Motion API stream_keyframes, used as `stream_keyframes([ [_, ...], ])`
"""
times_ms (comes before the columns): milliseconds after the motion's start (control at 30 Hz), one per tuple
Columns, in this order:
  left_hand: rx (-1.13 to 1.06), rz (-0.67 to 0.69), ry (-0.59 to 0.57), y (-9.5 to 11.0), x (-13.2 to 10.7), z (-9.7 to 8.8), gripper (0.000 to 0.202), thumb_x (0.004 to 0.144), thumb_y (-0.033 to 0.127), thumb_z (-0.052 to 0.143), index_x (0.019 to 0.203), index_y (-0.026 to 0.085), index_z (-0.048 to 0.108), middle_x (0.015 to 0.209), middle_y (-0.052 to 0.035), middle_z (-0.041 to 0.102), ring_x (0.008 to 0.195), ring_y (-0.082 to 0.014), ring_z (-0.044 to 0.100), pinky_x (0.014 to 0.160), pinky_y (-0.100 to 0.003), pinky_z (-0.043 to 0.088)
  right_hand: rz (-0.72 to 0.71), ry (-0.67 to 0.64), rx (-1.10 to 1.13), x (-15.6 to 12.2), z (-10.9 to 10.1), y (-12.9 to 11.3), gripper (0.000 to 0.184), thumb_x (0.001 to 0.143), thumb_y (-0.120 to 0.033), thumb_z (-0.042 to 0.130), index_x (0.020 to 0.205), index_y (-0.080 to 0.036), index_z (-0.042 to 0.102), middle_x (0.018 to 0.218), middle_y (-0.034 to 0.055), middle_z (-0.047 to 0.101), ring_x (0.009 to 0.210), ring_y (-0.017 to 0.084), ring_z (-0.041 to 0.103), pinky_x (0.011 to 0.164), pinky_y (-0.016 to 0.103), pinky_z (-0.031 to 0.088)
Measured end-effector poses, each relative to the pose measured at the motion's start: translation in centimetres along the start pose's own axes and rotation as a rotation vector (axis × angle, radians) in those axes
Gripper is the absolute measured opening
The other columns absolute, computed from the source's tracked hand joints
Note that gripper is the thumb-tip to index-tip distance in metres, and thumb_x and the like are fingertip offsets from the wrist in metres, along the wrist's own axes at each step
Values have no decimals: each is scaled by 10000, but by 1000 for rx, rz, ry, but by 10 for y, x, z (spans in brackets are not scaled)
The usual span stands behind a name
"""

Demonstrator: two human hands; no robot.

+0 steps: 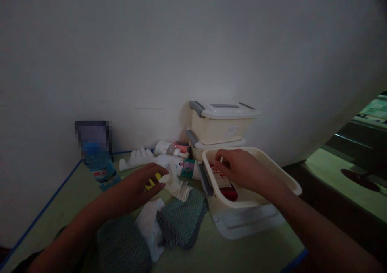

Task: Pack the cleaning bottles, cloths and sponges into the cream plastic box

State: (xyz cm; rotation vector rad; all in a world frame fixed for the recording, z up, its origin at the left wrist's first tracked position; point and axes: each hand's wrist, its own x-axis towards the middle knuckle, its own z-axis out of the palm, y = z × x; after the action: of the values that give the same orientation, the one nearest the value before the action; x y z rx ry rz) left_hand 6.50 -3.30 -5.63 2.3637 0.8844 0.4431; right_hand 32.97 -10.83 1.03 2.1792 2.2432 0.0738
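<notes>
My left hand (144, 184) reaches over a pile of small things on a green mat and its fingers close round a small yellow object (152, 181). My right hand (238, 169) is over an open cream plastic box (290, 180), fingers curled at its near-left inside edge, touching a red and white packet (222, 180) in the box. The box's white lid (242, 224) lies under it.
Two closed cream boxes with grey handles (222, 122) are stacked against the white wall. White gloves (137, 157), bottles and tubes (169, 149), a blue bottle (101, 166) and green mesh cloths (181, 220) lie on the mat. A dark floor drops off at the right.
</notes>
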Motion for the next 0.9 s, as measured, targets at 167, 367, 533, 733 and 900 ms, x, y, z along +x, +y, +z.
stream_keyframes([
  [167,129,-49,-5,0,-19,-27,344,859,404,461,1119,200,554,1056,-77,657,874,-203,642,777,-321,500,-246,270,260,-12,1,-49,162,895,-286,470,861,-196,601,816,29,656,737,165,586,636,263,408],
  [367,165,-155,-93,-1,-30,-37,356,856,387,440,1094,166,585,1027,-96,687,868,-209,653,761,-316,497,-328,213,188,-13,23,-106,226,907,-237,417,911,-158,628,872,88,664,813,217,631,689,323,453],
  [533,261,-152,-119,-8,-31,-36,378,859,356,427,1142,149,569,1084,-116,660,908,-220,645,822,-336,458,-186,-9,94,3,67,-122,293,865,-162,453,1135,-101,549,934,174,690,745,263,686,566,321,477],
  [733,190,-110,-108,-11,-29,-37,362,856,329,463,1181,179,520,1130,-90,610,934,-200,626,844,-321,444,-185,-21,77,17,81,-119,218,856,-52,403,922,-119,600,775,135,696,654,241,682,531,301,464],
  [900,106,36,-53,-11,-23,-42,307,797,302,594,1083,201,545,1134,-60,568,990,-189,562,867,-308,434,-303,293,263,15,68,-125,213,937,-247,379,932,-175,579,966,99,584,871,211,587,738,344,474],
])
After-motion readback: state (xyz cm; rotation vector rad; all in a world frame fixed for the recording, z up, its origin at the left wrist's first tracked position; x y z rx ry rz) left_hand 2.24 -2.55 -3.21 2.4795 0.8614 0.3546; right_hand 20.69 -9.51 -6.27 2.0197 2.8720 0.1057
